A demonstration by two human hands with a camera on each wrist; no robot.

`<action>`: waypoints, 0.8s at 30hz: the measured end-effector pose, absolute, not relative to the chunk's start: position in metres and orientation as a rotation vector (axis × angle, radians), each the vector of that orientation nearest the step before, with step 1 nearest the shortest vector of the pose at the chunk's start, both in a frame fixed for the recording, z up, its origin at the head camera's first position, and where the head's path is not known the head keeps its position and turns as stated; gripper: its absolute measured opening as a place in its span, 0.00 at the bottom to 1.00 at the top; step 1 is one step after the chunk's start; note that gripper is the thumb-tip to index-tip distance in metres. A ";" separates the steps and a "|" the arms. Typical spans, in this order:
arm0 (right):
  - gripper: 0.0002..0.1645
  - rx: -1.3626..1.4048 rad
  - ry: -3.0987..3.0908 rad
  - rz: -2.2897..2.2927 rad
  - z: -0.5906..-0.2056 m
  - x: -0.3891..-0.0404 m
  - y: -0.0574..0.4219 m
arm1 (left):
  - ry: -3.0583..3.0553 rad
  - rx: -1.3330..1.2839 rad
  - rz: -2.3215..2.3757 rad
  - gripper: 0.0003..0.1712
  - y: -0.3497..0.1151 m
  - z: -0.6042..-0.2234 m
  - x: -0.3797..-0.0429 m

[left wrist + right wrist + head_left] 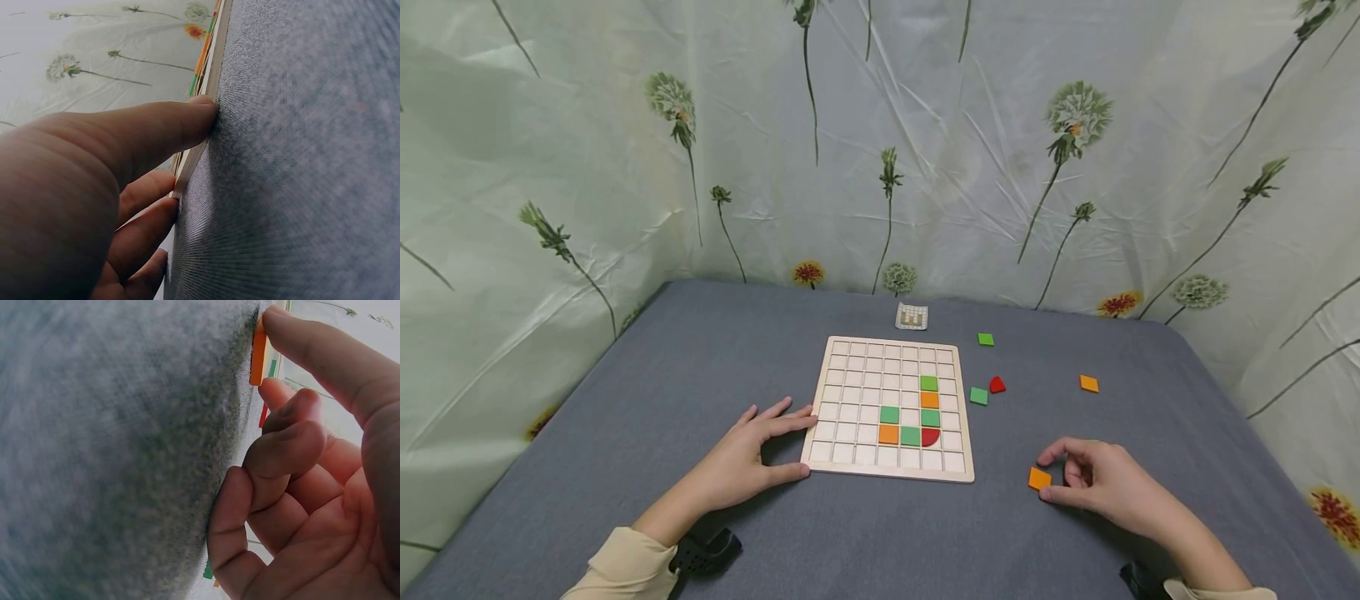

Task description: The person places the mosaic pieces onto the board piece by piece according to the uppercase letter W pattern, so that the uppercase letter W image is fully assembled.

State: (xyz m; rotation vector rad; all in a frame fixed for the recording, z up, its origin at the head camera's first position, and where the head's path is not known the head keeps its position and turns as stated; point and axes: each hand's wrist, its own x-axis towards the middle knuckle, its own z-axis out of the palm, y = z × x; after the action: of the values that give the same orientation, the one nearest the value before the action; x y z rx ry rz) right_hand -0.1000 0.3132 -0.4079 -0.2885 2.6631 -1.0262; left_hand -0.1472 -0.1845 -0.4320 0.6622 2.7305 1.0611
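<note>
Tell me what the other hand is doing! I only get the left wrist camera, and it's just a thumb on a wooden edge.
Observer: The right hand pinches an orange tile with its fingers. The tile lies on the grey table, right of the board.
Operator: Are there pieces in the board?
Observer: Seven, clustered at its lower right: four green squares, two orange squares and one red quarter-round.
Operator: Any more lying loose?
Observer: Four, off the board's right side: two loose green tiles, a loose red piece and a loose orange tile.
</note>
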 end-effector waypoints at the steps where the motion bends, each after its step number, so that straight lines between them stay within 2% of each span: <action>1: 0.21 -0.293 2.660 -1.028 -0.408 -0.100 0.313 | 2.731 0.663 1.060 0.38 -0.185 -0.432 -0.147; 16: 0.17 -0.295 2.658 -0.974 -0.405 -0.101 0.315 | 2.722 0.656 1.063 0.39 -0.185 -0.431 -0.148; 24: 0.16 -0.392 2.679 -0.930 -0.401 -0.109 0.315 | 2.736 0.661 1.045 0.38 -0.185 -0.432 -0.148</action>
State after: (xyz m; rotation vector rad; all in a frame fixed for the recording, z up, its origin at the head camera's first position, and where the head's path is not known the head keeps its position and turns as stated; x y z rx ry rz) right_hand -0.1086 0.3148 -0.4005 -0.3917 2.6794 -0.9299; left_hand -0.1476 -0.1849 -0.4316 0.6608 2.7360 1.0451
